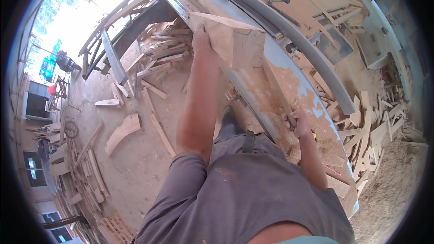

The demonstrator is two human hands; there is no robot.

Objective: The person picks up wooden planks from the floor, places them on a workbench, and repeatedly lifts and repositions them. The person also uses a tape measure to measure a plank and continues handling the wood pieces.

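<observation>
A thick, pale wooden block [247,47] lies on the sawdust-covered metal machine table [281,58]. My left hand [201,40] reaches forward and grips the block's left edge, its fingers partly hidden from view. Closer to my body, my right hand [297,124] is closed round the near end of a narrow wooden stick [278,86]. The stick's far end reaches the near right side of the block; whether it presses against it I cannot tell. Beyond the block runs a long metal fence [300,40].
A curved wooden piece [124,131] and several offcuts [167,47] lie on the floor to the left. More scrap wood [366,131] is heaped right of the table, beside a sawdust pile [384,203]. A metal frame [115,58] stands at the far left.
</observation>
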